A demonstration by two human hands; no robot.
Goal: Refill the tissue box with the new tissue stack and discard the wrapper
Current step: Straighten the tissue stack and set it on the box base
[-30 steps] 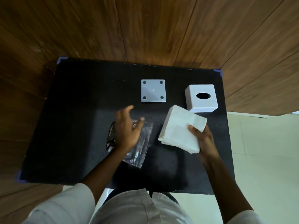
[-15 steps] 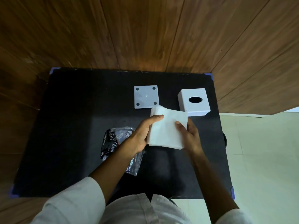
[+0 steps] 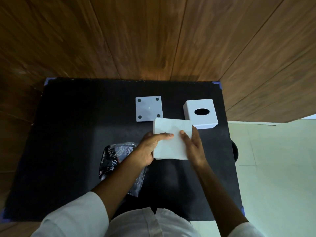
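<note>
Presently the tissue stack (image 3: 171,139) is pinched between both hands' fingers above the desk (image 3: 68,134), while the tissue box (image 3: 201,113) is found just beyond, far-right, nearer the right hand (image 3: 193,147).

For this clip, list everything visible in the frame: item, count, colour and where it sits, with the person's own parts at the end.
White square tissue stack: 1, white, held over the mat centre between both hands.
White cube tissue box cover with oval slot: 1, white, far right of the mat.
Grey square base plate with four dark dots: 1, grey, far centre of the mat.
Clear and black plastic wrapper: 1, lying on the mat under the left forearm.
Black mat: 1, black, blue tape at the corners.
Wooden plank wall: brown, behind the mat.
Left hand: 1, gripping the stack's left edge.
Right hand: 1, gripping its right edge.
White sleeves: 2, bottom of the frame.
</note>
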